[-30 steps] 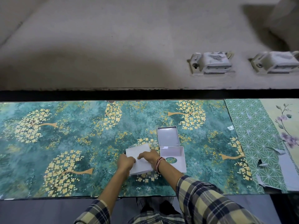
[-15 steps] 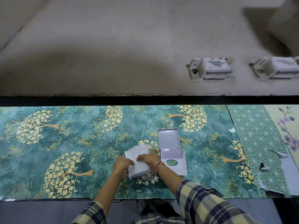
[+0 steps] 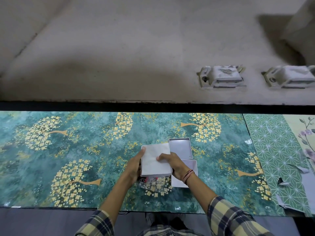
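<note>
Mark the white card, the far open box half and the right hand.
white card (image 3: 154, 161): head view, middle of its flat top face.
far box half (image 3: 181, 148): head view, bare inner floor.
right hand (image 3: 173, 165): head view, back of the hand, thumb lying on the card.

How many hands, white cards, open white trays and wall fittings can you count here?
hands: 2
card: 1
trays: 2
wall fittings: 2
Total: 7
</note>
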Motion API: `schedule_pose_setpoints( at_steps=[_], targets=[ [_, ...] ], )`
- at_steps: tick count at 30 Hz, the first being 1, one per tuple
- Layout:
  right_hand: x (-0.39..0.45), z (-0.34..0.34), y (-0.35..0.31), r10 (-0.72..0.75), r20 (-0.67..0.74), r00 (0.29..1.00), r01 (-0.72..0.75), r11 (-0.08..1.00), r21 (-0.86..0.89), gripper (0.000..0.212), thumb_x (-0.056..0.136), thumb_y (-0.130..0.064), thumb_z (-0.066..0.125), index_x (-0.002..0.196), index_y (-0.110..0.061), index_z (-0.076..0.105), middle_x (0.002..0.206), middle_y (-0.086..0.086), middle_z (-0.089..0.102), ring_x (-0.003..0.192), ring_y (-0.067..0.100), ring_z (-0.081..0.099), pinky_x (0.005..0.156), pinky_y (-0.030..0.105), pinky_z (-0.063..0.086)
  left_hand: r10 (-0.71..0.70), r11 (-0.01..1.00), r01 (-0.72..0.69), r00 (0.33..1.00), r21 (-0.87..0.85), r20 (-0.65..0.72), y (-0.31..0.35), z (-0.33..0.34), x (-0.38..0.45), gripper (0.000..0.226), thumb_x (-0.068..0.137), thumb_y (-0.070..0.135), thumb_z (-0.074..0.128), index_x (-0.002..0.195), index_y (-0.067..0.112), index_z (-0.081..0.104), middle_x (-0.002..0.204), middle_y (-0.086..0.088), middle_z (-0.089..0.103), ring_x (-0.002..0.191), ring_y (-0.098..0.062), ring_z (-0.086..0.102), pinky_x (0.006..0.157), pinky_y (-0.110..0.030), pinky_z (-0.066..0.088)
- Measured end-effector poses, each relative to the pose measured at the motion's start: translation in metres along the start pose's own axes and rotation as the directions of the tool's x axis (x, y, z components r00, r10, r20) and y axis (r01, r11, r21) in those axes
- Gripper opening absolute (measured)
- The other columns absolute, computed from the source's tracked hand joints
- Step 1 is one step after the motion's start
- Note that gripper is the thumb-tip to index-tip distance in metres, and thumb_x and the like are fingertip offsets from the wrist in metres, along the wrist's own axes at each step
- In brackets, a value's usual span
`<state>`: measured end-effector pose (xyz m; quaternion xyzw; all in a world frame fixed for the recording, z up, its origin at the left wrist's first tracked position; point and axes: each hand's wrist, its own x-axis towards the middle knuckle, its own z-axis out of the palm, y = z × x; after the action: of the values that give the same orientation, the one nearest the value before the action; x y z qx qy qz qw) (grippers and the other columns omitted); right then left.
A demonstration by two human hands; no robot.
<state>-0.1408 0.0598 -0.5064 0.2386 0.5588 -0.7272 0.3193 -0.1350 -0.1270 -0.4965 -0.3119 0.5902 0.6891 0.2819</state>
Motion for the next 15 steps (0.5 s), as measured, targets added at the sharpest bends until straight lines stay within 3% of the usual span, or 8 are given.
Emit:
schedule_pose_setpoints(
  at_steps=[4, 7, 11, 15],
  targets=[
    [-0.001, -0.007, -0.001, -0.083, -0.031, 0.996, 0.084, 0.996, 0.026, 0.052, 0.079, -0.027, 0.081, 0.125, -0.007, 0.067, 0.114, 0.014, 0.077, 0.099, 0.034, 0.074, 0.075, 0.039, 0.061, 0.066, 0.996, -0.066, 0.998, 0.067, 0.011, 0.001, 0.025, -0.004, 0.056, 0.089, 0.063, 0.063, 0.112, 0.013, 0.072, 0.103, -0.018, 0.079, 0.100, -0.044, 0.073, 0.075, -0.048, 0.058],
    [-0.002, -0.013, 0.000, -0.139, -0.077, 0.987, 0.140, 0.990, 0.007, 0.053, 0.083, -0.038, 0.081, 0.126, -0.011, 0.067, 0.115, 0.013, 0.078, 0.106, 0.035, 0.074, 0.085, 0.044, 0.063, 0.106, 0.985, -0.104, 0.994, 0.139, -0.004, -0.002, 0.039, -0.006, 0.053, 0.093, 0.060, 0.059, 0.114, 0.013, 0.068, 0.105, -0.016, 0.076, 0.093, -0.036, 0.073, 0.066, -0.038, 0.058],
    [-0.008, -0.024, 0.003, -0.184, -0.072, 0.980, 0.182, 0.983, -0.035, 0.043, 0.089, -0.031, 0.078, 0.125, -0.011, 0.068, 0.116, 0.013, 0.077, 0.107, 0.036, 0.073, 0.083, 0.042, 0.063, 0.139, 0.968, -0.139, 0.990, 0.211, 0.014, -0.008, 0.047, -0.002, 0.049, 0.098, 0.055, 0.054, 0.124, 0.015, 0.062, 0.114, -0.014, 0.072, 0.099, -0.032, 0.071, 0.069, -0.038, 0.059],
    [-0.011, -0.039, 0.010, -0.167, -0.111, 0.980, 0.164, 0.986, -0.038, 0.049, 0.086, -0.036, 0.078, 0.126, -0.011, 0.067, 0.117, 0.015, 0.076, 0.106, 0.037, 0.073, 0.084, 0.045, 0.063, 0.101, 0.957, -0.128, 0.988, 0.262, 0.114, -0.016, 0.053, 0.001, 0.044, 0.102, 0.048, 0.051, 0.136, 0.020, 0.053, 0.120, -0.011, 0.071, 0.106, -0.031, 0.070, 0.074, -0.038, 0.058]
  ],
)
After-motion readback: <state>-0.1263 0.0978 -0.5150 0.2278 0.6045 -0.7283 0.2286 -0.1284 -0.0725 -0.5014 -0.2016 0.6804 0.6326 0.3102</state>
